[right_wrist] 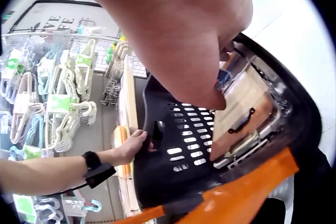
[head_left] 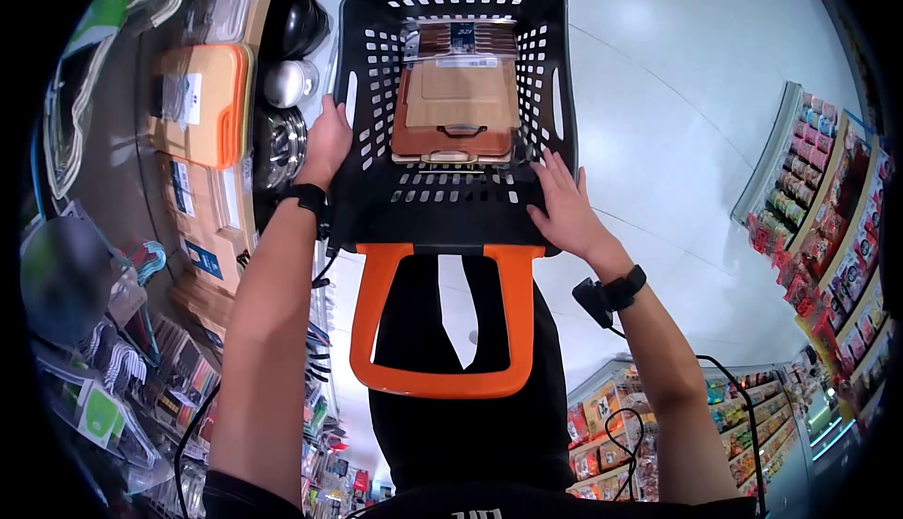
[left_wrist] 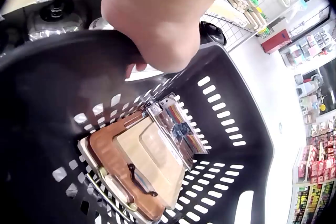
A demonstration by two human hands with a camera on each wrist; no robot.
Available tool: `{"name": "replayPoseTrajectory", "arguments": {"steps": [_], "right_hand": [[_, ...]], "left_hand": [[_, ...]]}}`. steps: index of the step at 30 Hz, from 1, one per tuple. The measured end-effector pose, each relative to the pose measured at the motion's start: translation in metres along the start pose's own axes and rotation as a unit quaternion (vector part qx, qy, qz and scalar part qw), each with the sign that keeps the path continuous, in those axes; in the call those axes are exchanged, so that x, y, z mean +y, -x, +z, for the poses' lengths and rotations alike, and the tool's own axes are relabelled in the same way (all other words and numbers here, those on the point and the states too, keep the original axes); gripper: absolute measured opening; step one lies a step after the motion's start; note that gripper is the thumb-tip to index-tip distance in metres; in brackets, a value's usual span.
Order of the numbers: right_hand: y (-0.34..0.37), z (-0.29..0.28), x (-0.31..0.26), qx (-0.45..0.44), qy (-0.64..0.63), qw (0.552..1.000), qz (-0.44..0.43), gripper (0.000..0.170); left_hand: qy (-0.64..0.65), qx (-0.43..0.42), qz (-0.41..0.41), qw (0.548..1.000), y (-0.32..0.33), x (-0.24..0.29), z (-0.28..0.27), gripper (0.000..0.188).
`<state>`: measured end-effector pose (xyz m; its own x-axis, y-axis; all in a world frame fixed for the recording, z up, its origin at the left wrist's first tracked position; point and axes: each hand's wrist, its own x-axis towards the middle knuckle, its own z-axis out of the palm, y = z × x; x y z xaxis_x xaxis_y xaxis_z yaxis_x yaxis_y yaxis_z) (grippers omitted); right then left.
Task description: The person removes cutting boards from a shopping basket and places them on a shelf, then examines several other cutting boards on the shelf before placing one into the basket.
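Observation:
A black perforated shopping basket (head_left: 451,223) with an orange pull handle (head_left: 442,389) stands in front of me. My left hand (head_left: 328,140) grips its left side, the fingertips showing through the slot in the wall in the left wrist view. At the right rim is my right hand (head_left: 568,209), fingers extended and spread over the edge, thumb apart. Inside lie stacked cutting boards: a light wooden one (head_left: 470,105) on top of a brown one (head_left: 435,140) with a dark handle. Beyond them is a clear pack of long thin brown items (head_left: 433,41).
Shelves with hanging cutting boards (head_left: 202,96) and metal pots (head_left: 279,148) run close along the left. Hangers (right_wrist: 63,103) hang nearby. Snack shelves (head_left: 800,180) stand to the right across the pale tiled floor (head_left: 658,77).

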<state>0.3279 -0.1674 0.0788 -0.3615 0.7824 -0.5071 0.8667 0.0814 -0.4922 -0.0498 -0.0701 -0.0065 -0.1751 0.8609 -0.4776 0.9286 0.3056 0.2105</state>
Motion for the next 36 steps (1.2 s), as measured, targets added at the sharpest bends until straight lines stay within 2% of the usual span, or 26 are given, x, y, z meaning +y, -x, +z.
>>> {"name": "replayPoseTrajectory", "arguments": {"steps": [1, 2, 4, 5, 8, 10, 11, 12, 14, 15, 17, 18, 19, 21, 24, 25, 26, 28, 29, 30, 32, 34, 35, 36], "right_hand": [[0.002, 0.001, -0.005, 0.003, 0.036, 0.999, 0.003, 0.054], [-0.001, -0.002, -0.011, -0.004, 0.02, 1.0, -0.001, 0.049], [-0.008, -0.013, -0.029, -0.017, -0.017, 1.0, -0.009, 0.039], [-0.014, -0.018, -0.04, -0.051, -0.064, 0.997, -0.007, 0.032], [-0.036, 0.022, -0.049, -0.204, -0.196, 0.957, 0.061, 0.037], [-0.053, 0.088, -0.029, -0.276, -0.086, 0.955, 0.07, 0.037], [-0.059, 0.13, -0.02, -0.278, -0.029, 0.954, 0.108, 0.043], [-0.063, 0.164, -0.013, -0.279, 0.029, 0.949, 0.148, 0.048], [-0.065, 0.194, -0.011, -0.237, 0.096, 0.942, 0.216, 0.061], [-0.065, 0.223, 0.001, -0.223, 0.14, 0.941, 0.214, 0.062], [-0.077, 0.263, 0.028, -0.224, 0.126, 0.945, 0.201, 0.059], [-0.072, 0.27, 0.03, -0.225, 0.118, 0.947, 0.197, 0.057], [-0.064, 0.278, 0.029, -0.189, 0.119, 0.951, 0.216, 0.053], [-0.069, 0.275, 0.016, -0.106, 0.121, 0.956, 0.244, 0.044], [-0.085, 0.254, 0.017, -0.208, 0.043, 0.935, 0.285, 0.034], [-0.085, 0.252, 0.022, -0.219, 0.063, 0.952, 0.203, 0.026], [-0.086, 0.251, 0.023, -0.19, 0.044, 0.961, 0.193, 0.025], [-0.092, 0.255, 0.034, -0.22, 0.1, 0.959, 0.145, 0.026], [-0.1, 0.252, 0.04, -0.24, 0.082, 0.957, 0.14, 0.027], [-0.106, 0.24, 0.041, -0.261, 0.066, 0.953, 0.137, 0.028], [-0.115, 0.167, 0.005, -0.312, 0.107, 0.942, 0.067, 0.028], [-0.145, 0.146, 0.015, -0.338, 0.042, 0.93, 0.139, 0.027], [-0.159, 0.133, 0.023, -0.366, 0.048, 0.926, 0.08, 0.027], [-0.168, 0.114, 0.027, -0.368, -0.02, 0.927, 0.069, 0.026]], "left_hand": [[0.012, -0.038, -0.009, 0.999, -0.002, -0.007, 0.001, 0.03], [0.025, -0.076, -0.019, 0.997, -0.003, -0.014, 0.004, 0.029], [0.051, -0.055, -0.045, 0.996, 0.012, -0.017, 0.014, 0.029], [0.046, -0.035, -0.06, 0.997, 0.024, -0.014, 0.017, 0.029], [0.042, -0.018, -0.087, 0.995, 0.044, -0.027, 0.029, 0.03], [0.055, -0.017, -0.086, 0.995, 0.053, -0.037, 0.034, 0.03], [0.043, -0.018, -0.094, 0.994, 0.055, -0.041, 0.035, 0.03], [0.054, 0.01, -0.068, 0.996, 0.056, -0.049, 0.041, 0.03], [0.044, 0.011, -0.045, 0.998, 0.055, -0.055, 0.039, 0.029], [0.049, 0.009, -0.043, 0.998, 0.054, -0.056, 0.038, 0.029], [0.021, 0.002, -0.041, 0.999, 0.05, -0.053, 0.033, 0.027], [0.021, -0.001, -0.038, 0.999, 0.05, -0.052, 0.032, 0.027], [0.03, 0.005, -0.029, 0.999, 0.05, -0.056, 0.034, 0.025], [0.031, -0.005, -0.031, 0.999, 0.05, -0.057, 0.033, 0.025], [0.026, -0.011, -0.018, 0.999, 0.052, -0.059, 0.032, 0.025], [0.024, -0.011, -0.016, 1.0, 0.051, -0.06, 0.032, 0.026], [0.016, -0.012, -0.014, 1.0, 0.049, -0.062, 0.034, 0.026], [0.0, -0.015, -0.018, 1.0, 0.046, -0.067, 0.04, 0.027], [-0.015, -0.013, -0.03, 0.999, 0.045, -0.067, 0.041, 0.029], [-0.019, -0.018, -0.037, 0.999, 0.043, -0.068, 0.044, 0.031], [-0.014, 0.002, -0.021, 1.0, 0.045, -0.068, 0.044, 0.031], [0.008, 0.07, 0.013, 0.997, 0.043, -0.078, 0.056, 0.031], [-0.016, 0.031, -0.03, 0.999, 0.053, -0.057, 0.035, 0.026], [0.006, 0.02, -0.036, 0.999, 0.056, -0.058, 0.035, 0.026]]}}
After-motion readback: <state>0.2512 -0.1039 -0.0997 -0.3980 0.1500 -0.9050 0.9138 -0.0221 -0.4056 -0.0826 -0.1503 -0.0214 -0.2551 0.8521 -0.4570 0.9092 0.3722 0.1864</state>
